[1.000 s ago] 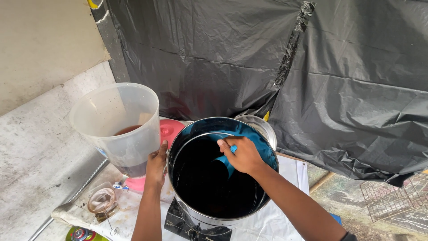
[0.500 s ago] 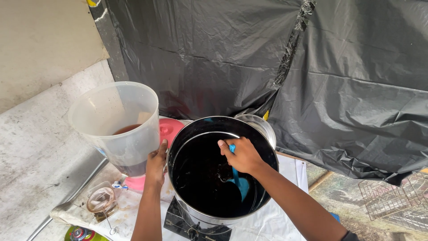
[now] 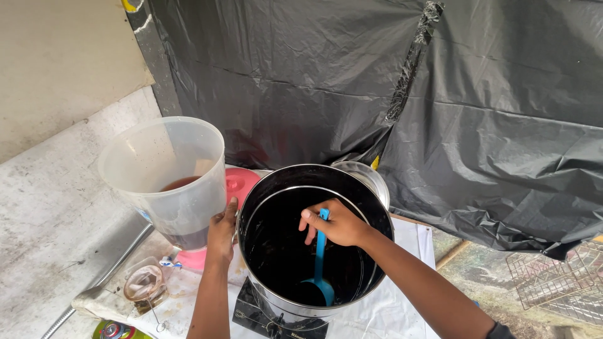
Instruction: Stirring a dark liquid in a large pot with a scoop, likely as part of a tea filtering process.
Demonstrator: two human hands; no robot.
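My right hand (image 3: 336, 225) grips the handle of a blue ladle (image 3: 319, 270) whose bowl is down in the dark liquid of a large round steel pot (image 3: 370, 207). My left hand (image 3: 221, 231) holds a clear plastic jug (image 3: 164, 172) tilted beside the pot's left rim; a little brown liquid sits in the jug's bottom. The pot stands on a black base (image 3: 267, 315).
A pink round container (image 3: 242, 182) sits behind the jug. A steel lid (image 3: 370, 177) lies behind the pot. A small glass jar (image 3: 143, 284) rests at the lower left. Black plastic sheeting (image 3: 477, 113) hangs behind. A wire rack (image 3: 553, 279) lies at right.
My right hand has lowered the blue ladle from the pot's rim down into the dark liquid. The jug stays held at the left.
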